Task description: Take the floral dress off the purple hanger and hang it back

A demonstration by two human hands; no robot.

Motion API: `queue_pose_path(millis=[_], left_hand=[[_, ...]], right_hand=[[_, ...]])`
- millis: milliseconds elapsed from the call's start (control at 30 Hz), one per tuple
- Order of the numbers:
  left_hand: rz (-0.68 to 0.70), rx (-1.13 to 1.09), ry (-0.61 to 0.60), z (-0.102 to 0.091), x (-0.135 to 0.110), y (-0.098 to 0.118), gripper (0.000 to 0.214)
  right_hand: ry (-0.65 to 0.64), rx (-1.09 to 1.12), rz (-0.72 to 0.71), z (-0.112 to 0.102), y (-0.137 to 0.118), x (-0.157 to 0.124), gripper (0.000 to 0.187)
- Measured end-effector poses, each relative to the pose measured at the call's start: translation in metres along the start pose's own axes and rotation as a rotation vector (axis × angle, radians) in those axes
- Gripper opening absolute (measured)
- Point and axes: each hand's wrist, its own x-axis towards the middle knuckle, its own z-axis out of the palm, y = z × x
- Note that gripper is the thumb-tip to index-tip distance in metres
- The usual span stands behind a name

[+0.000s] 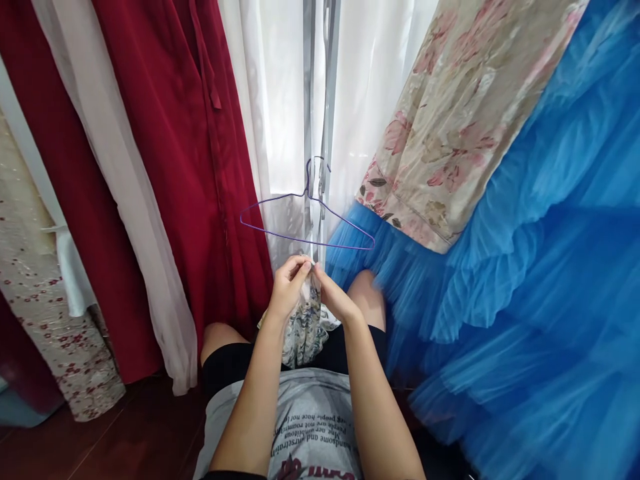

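Note:
My left hand and my right hand meet in front of me, both pinching the top of a floral-patterned garment that hangs down between my knees. Its fabric is pale with blue-grey print. Just above my fingers a purple wire hanger dangles empty from a thin strap or cord in front of the white curtain. The fingers of both hands are closed on the cloth.
Dark red dresses and a pale sheer garment hang at left. A cream dress with pink flowers and a big blue tulle skirt fill the right. A sequinned cloth hangs far left over the dark wooden floor.

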Motion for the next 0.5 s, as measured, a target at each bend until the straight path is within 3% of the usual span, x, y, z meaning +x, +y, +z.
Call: queue_pose_path(millis=[133, 200, 333, 400, 500], left_hand=[[-0.036, -0.040, -0.008, -0.006, 0.001, -0.005, 0.032], [-0.119, -0.124, -0.083, -0.008, -0.002, -0.009, 0.044], [-0.416, -0.177, -0.465, -0.013, -0.017, -0.017, 0.052], [-0.474, -0.054, -0.627, -0.022, -0.027, -0.023, 0.049], [-0.483, 0.240, -0.724, -0.047, -0.040, -0.038, 0.047]], right_hand=[[-0.055, 0.022, -0.022, 0.000, -0.002, -0.004, 0.031], [-0.044, 0.089, -0.019, -0.003, -0.007, -0.007, 0.028], [-0.013, 0.072, 0.005, -0.016, -0.031, -0.025, 0.024], [0.002, -0.019, -0.017, -0.029, -0.046, -0.039, 0.020], [0.048, -0.109, -0.137, -0.050, -0.066, -0.058, 0.017]])
